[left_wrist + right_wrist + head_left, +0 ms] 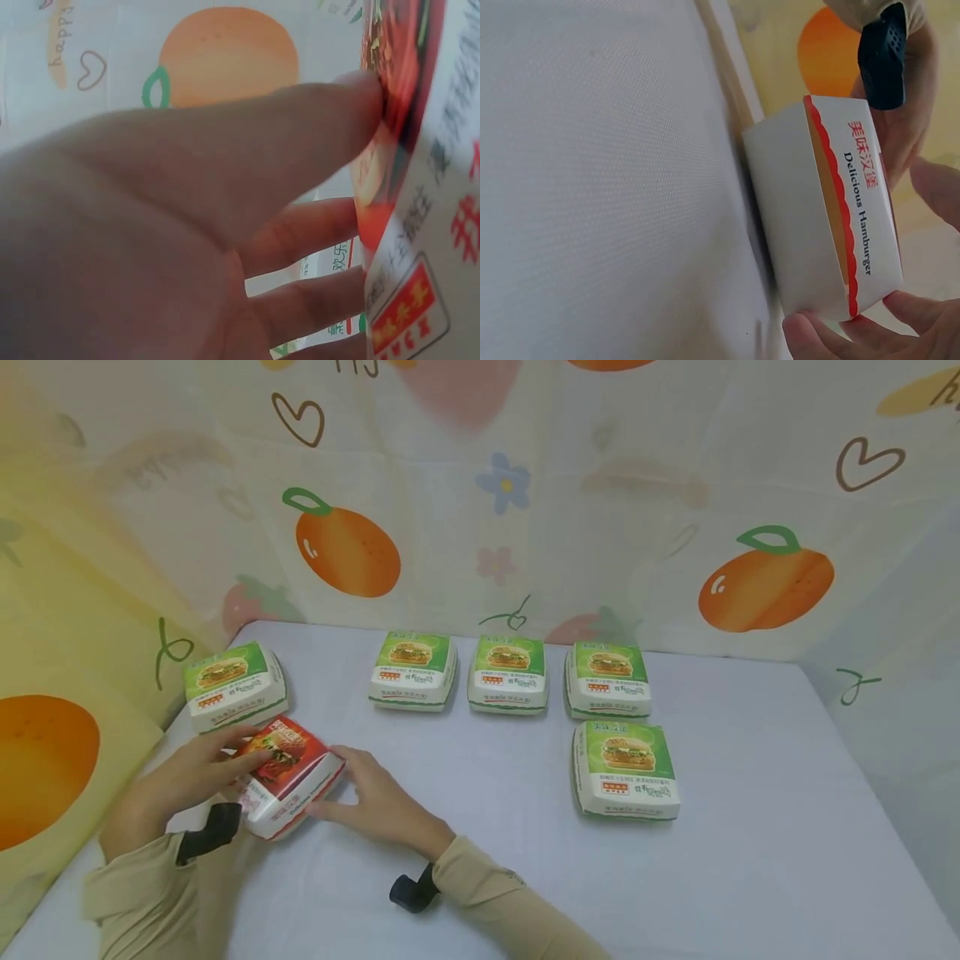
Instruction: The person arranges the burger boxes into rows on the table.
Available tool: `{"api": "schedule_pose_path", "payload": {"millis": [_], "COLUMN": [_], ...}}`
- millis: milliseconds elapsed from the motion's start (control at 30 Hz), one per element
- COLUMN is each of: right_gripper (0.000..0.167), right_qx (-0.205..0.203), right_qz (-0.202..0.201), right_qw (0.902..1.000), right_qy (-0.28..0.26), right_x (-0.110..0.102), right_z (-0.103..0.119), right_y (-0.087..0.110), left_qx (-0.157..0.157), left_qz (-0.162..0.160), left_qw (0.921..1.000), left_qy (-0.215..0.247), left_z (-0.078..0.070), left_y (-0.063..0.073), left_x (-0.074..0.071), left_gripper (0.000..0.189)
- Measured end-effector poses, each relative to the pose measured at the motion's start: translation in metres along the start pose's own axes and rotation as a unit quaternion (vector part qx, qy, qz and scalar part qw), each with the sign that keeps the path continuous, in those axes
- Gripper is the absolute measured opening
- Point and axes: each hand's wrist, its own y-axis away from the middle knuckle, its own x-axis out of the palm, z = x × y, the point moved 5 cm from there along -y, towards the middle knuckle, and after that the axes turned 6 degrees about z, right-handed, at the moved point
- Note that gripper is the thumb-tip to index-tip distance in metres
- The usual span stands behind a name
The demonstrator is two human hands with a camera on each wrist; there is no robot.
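Observation:
A red-topped hamburger box [288,764] with white sides is between my two hands at the table's left. My left hand [191,772] grips its left side; in the left wrist view the thumb [300,120] presses near the printed top edge while the fingers reach behind. The right hand [382,802] holds the right corner, fingertips [802,334] against the white side in the right wrist view. Just behind the red box sits a green-topped hamburger box [232,685], partly overlapped by it and by the left hand.
Along the back stand three more green hamburger boxes [411,670], [507,674], [607,679] in a row. Another green box [626,770] is in front of the rightmost. The white table [480,860] ends at a fruit-printed curtain [450,510] behind and at left.

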Motion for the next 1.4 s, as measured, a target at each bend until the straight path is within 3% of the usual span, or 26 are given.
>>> {"api": "schedule_pose_path", "payload": {"millis": [300,500,867,1400], "right_gripper": [0.089,0.100,0.110,0.123], "right_qx": [0.009,0.034,0.039,0.043], "right_qz": [-0.012,-0.032,-0.053,-0.044], "right_qw": [0.9998,0.9989,0.9978,0.9981], "right_qy": [-0.009,-0.009,-0.009,0.008], "right_x": [-0.003,-0.008,-0.016,-0.027], "right_z": [-0.005,-0.012,-0.016,-0.018], "right_y": [-0.002,-0.002,-0.002,0.003], "left_qx": [-0.016,0.001,0.023,0.016], "left_qz": [0.005,-0.004,-0.012,0.012], "left_qw": [0.9999,0.9998,0.9993,0.9993], "left_qy": [-0.001,0.019,0.028,0.033], "left_z": [-0.001,-0.003,-0.012,-0.026], "left_y": [-0.002,-0.004,-0.015,-0.015], "left_x": [0.002,0.007,0.013,0.018], "left_gripper": [0.066,0.062,0.065,0.073]}}
